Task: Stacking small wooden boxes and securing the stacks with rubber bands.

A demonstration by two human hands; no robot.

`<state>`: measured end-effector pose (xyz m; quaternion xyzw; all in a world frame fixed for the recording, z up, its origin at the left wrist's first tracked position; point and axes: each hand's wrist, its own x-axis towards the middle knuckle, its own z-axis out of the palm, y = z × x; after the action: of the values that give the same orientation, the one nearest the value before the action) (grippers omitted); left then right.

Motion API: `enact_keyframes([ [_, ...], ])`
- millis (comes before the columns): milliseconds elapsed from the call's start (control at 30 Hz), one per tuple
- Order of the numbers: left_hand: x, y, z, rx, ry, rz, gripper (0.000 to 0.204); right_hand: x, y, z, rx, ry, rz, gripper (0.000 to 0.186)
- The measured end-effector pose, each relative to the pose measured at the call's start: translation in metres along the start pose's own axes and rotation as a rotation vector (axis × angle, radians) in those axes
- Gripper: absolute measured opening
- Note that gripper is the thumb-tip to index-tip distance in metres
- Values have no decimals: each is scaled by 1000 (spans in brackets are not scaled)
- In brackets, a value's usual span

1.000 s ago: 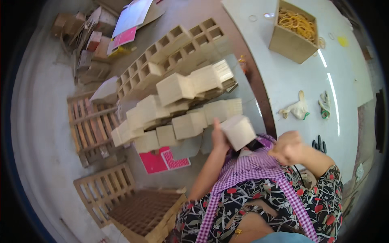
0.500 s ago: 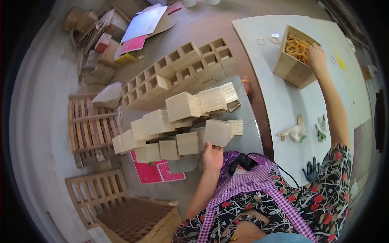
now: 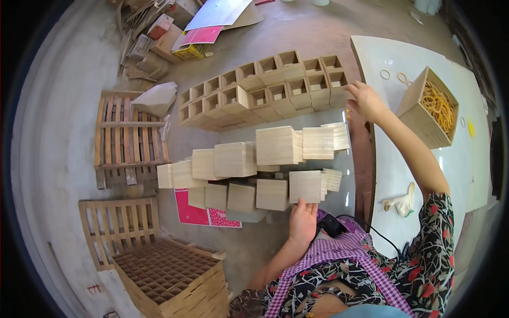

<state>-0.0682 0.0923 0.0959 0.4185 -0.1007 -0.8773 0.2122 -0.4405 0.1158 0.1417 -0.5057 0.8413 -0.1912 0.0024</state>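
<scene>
Two rows of pale wooden boxes, plain square faces up, stand on a grey table in front of me. My left hand [image 3: 303,221] grips the near edge of the square wooden box [image 3: 305,186] at the right end of the nearer row, thumb against its face. Over the gap between the tables, my right hand [image 3: 367,102] hovers beside the right end of a row of open-topped wooden boxes [image 3: 278,93]. Its fingers are bent together; anything pinched in them is too small to make out. A wooden box of yellow rubber bands [image 3: 438,108] rests tilted on the white table [image 3: 392,159].
Loose rubber bands [image 3: 402,78] and a whitish glove [image 3: 401,202] lie on the white table. Wooden pallets [image 3: 127,135] and a slatted crate with a grid of cells [image 3: 175,286] stand at left. Pink sheets [image 3: 192,209] lie below the boxes; cartons [image 3: 164,45] are piled far left.
My right hand has left the rubber-band box and moved left toward the open-topped boxes. My left hand stays at the same wooden box. The whole view has shifted.
</scene>
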Motion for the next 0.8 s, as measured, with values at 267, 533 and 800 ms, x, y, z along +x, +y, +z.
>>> enact_keyframes([
  [267, -5, 24, -27, 158, -39, -290, 24, 152, -49, 105, -279, -102, -82, 59],
  [533, -38, 70, -36, 464, -266, -537, 27, 226, -65, 156, -320, -324, 107, 53],
  [800, -35, 86, -35, 718, -481, -392, 22, 200, -63, 121, -41, 1, 58, 23],
])
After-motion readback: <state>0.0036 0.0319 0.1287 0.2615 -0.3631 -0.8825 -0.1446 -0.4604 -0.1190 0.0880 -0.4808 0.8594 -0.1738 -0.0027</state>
